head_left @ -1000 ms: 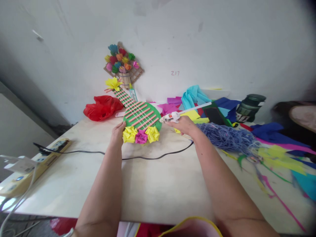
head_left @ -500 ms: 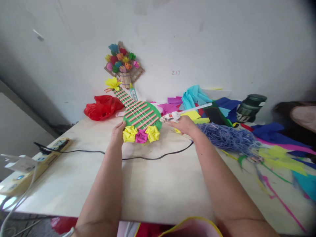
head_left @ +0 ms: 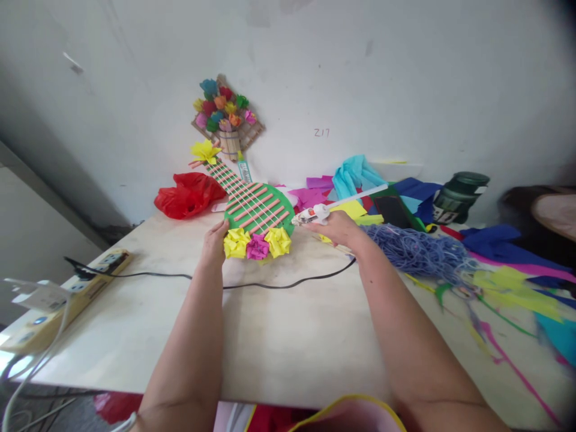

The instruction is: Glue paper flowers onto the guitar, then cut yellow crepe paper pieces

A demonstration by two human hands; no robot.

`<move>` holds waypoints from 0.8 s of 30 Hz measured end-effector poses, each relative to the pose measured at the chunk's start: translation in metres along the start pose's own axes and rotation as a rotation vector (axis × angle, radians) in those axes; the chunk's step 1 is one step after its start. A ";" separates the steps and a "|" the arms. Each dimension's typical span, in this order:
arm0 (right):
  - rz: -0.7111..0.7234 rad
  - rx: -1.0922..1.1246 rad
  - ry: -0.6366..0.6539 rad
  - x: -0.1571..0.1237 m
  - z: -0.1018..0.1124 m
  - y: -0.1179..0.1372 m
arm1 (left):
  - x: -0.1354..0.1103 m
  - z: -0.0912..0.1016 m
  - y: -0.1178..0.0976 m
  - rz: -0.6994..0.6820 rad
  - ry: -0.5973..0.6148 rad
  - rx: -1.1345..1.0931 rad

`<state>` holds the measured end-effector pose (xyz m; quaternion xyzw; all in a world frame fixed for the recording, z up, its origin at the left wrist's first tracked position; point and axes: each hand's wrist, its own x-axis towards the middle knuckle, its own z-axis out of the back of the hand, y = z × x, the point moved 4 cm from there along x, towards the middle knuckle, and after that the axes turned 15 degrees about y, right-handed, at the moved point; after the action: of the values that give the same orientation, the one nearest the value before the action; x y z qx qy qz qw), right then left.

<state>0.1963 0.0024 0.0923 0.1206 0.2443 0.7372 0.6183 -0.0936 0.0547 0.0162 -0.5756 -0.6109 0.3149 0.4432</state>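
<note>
My left hand (head_left: 216, 239) grips the lower left edge of a green paper lute (head_left: 281, 201), which tilts with its neck up and to the left. Pink strips and white strings cross its face. Yellow and magenta paper flowers (head_left: 257, 246) line its bottom, and a yellow flower (head_left: 206, 151) sits at the neck's top. In my right hand (head_left: 338, 229) is a white glue gun (head_left: 317, 213), with a long white glue stick (head_left: 360, 195) out of its back. The gun's nozzle is at the lute's right edge; whether it touches, I cannot tell.
A black cord (head_left: 270, 287) crosses the table towards a power strip (head_left: 90, 285) at left. A red plastic bag (head_left: 189, 195) lies behind the lute. Purple-blue strings (head_left: 414, 251), coloured paper and a dark green bottle (head_left: 459, 197) are at right. A flower bouquet craft (head_left: 227, 114) leans on the wall.
Very little differs. Both hands keep their hold on the lute and the glue gun, and the view has shifted very slightly.
</note>
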 end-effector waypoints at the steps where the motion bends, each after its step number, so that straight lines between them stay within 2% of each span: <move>1: 0.001 -0.013 -0.005 0.000 0.001 0.000 | 0.000 0.000 0.000 0.000 0.002 -0.004; 8: 0.006 -0.050 -0.018 0.004 0.001 -0.004 | -0.003 -0.003 -0.003 0.008 -0.031 0.006; 17: 0.018 -0.059 -0.073 0.008 0.002 -0.007 | -0.001 -0.002 -0.001 0.005 0.015 -0.019; 24: 0.003 -0.104 -0.084 0.007 0.003 -0.007 | 0.000 0.002 0.000 -0.003 -0.002 -0.031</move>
<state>0.2020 0.0110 0.0911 0.1196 0.1790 0.7442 0.6324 -0.0954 0.0544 0.0153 -0.5811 -0.6171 0.3054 0.4339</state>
